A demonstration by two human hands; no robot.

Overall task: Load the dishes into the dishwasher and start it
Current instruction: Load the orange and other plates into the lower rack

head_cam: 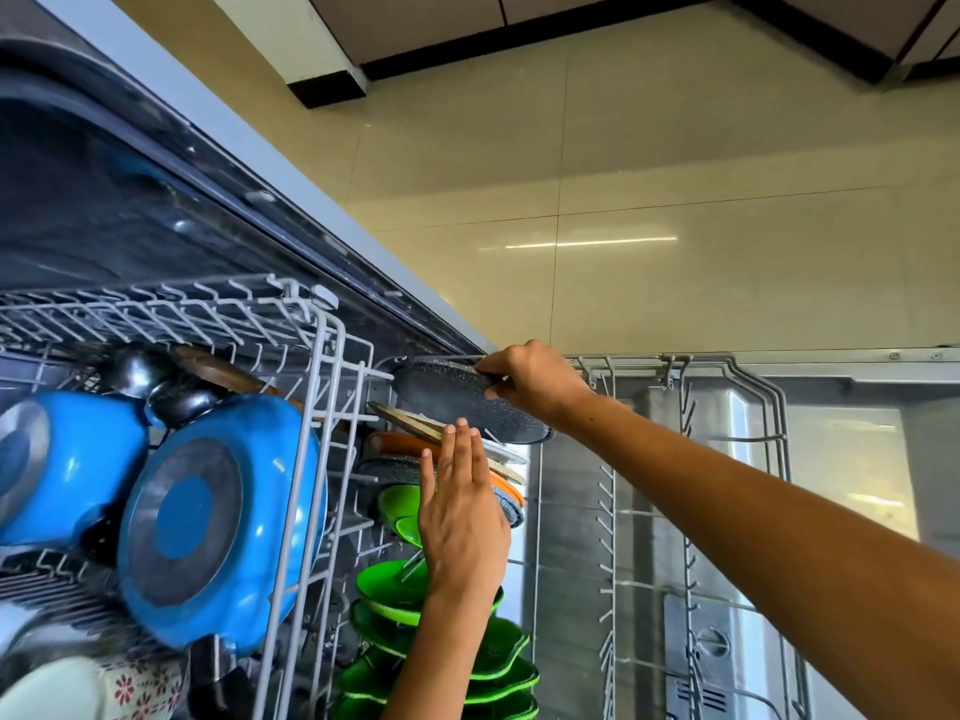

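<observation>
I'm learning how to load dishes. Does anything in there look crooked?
Yes. The dark speckled plate gripped by the right hand lies tilted above the lower rack, not yet standing between the prongs like the green plates below.

Right hand grips a dark speckled plate at the far end of the lower rack. Left hand, fingers straight, rests against the green plates. Two blue pots sit inverted in the upper rack.
</observation>
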